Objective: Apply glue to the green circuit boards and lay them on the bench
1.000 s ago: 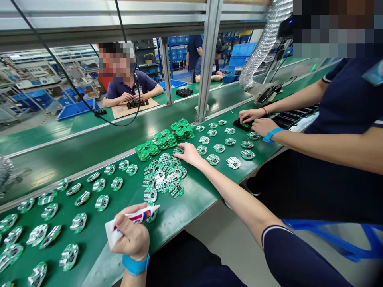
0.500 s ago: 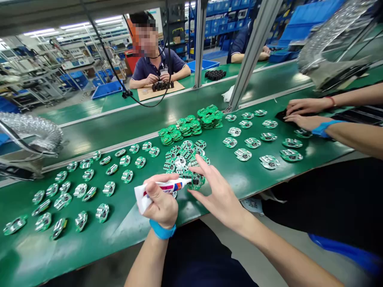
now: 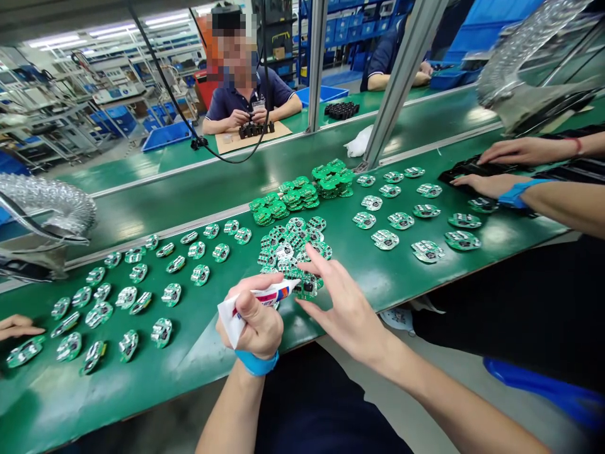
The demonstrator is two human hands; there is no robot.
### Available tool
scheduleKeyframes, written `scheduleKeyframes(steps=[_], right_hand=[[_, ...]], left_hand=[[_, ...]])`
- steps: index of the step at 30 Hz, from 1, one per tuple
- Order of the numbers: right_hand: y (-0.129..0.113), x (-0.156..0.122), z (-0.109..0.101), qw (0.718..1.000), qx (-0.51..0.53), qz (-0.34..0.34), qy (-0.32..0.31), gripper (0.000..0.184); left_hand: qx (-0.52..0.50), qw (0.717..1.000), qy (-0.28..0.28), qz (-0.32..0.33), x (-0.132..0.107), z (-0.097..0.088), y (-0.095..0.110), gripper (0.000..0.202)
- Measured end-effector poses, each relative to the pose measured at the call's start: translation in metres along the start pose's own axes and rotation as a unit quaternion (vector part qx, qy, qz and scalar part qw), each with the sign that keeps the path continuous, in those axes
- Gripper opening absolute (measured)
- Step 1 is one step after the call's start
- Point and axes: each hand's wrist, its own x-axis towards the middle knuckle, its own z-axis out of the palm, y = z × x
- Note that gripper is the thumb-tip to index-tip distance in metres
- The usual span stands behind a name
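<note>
My left hand (image 3: 255,318) is closed round a white glue tube (image 3: 265,297) with a red and blue label and an orange band near the nozzle. The tube slants right, its white tip over a green circuit board (image 3: 309,288) with dark components. My right hand (image 3: 343,309) has the thumb at the board's near edge and a finger at its far edge, with the index finger stretched out above. Part of the board is hidden by the fingers. A loose heap of similar circuit boards (image 3: 295,234) lies just beyond both hands.
Stacked green boards (image 3: 300,192) stand behind the heap. Spaced-out boards lie left (image 3: 126,297) and right (image 3: 401,221). A co-worker's hands (image 3: 501,170) touch black parts at right; another person's hand (image 3: 19,326) is at far left. Metal posts (image 3: 392,82) and a hanging cable (image 3: 165,88) rise ahead.
The glue tube has tilted and shifted slightly, its tip staying over the board. My right hand is nearly still. Another person's hand has come in at far left; the right co-worker's hands moved.
</note>
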Motion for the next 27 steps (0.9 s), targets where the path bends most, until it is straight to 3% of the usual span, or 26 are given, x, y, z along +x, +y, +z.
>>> scheduleKeyframes(steps=[13, 23, 27], right_hand=[[-0.003, -0.003, 0.001, 1.0, 0.004, 0.004, -0.02, 0.086], [-0.005, -0.002, 0.002, 1.0, -0.007, -0.003, -0.018, 0.082], [-0.006, -0.003, 0.001, 1.0, -0.016, -0.002, -0.021, 0.083]], left_hand=[[0.031, 0.999, 0.01, 0.005, 0.0, -0.005, -0.008, 0.046], [0.104, 0.993, -0.028, -0.049, 0.004, -0.017, -0.006, 0.052], [0.087, 0.995, -0.007, -0.042, 0.005, -0.013, -0.007, 0.053]])
